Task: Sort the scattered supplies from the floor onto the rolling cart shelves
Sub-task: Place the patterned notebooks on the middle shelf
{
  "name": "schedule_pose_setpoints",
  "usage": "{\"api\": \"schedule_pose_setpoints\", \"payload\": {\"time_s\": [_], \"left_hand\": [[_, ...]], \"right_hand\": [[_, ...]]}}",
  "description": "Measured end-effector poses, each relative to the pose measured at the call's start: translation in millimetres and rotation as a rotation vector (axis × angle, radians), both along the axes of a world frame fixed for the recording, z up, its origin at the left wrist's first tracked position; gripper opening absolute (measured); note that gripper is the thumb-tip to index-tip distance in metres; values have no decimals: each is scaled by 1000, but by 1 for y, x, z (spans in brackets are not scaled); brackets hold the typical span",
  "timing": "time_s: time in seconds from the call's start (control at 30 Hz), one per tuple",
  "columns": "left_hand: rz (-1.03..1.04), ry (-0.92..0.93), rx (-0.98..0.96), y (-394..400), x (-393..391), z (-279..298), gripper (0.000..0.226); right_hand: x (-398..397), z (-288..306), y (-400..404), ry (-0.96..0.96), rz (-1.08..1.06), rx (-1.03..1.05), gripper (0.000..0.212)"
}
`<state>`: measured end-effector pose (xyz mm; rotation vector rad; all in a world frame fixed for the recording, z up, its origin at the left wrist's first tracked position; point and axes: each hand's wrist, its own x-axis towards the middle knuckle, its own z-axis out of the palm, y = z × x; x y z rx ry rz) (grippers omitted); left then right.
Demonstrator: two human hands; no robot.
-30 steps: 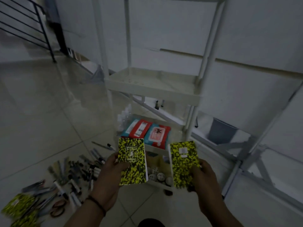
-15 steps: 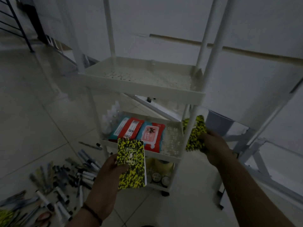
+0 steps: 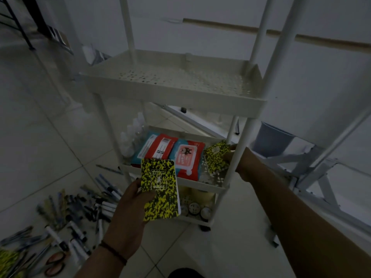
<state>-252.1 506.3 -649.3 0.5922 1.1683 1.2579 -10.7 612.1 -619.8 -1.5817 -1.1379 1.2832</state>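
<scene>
notebooks: one yellow-black notebook (image 3: 159, 190) held upright at lower centre, left hand (image 3: 128, 214) gripping its left edge | second notebook (image 3: 216, 156) tilted over middle shelf (image 3: 212, 184) of rolling cart (image 3: 174, 91), right of wipes packs (image 3: 170, 152), pinched by right hand (image 3: 237, 160) | pens (image 3: 80, 213) scattered on floor, lower left

Two notebooks (image 3: 159, 189) (image 3: 216, 155), two wipe packs (image 3: 158, 146) (image 3: 188, 157) (markers uncountable).

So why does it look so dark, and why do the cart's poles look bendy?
Head view: the room is dimly lit, so colours look dull, though the yellow notebook in the left hand stays readable. The wide-angle lens makes the cart poles splay outward. The pens on the floor look soft and smeared.
</scene>
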Motion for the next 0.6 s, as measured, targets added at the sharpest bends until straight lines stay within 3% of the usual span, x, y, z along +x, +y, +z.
{"api": "schedule_pose_setpoints", "payload": {"time_s": [0.13, 0.33, 0.6], "left_hand": [[1, -5, 5, -1, -3, -2, 41], [-6, 6, 4, -4, -4, -1, 39], [12, 21, -23, -4, -9, 0, 35]], "right_hand": [[6, -11, 3, -60, 17, 3, 31], [10, -9, 15, -299, 112, -124, 34], [11, -13, 14, -211, 73, -76, 13]]}}
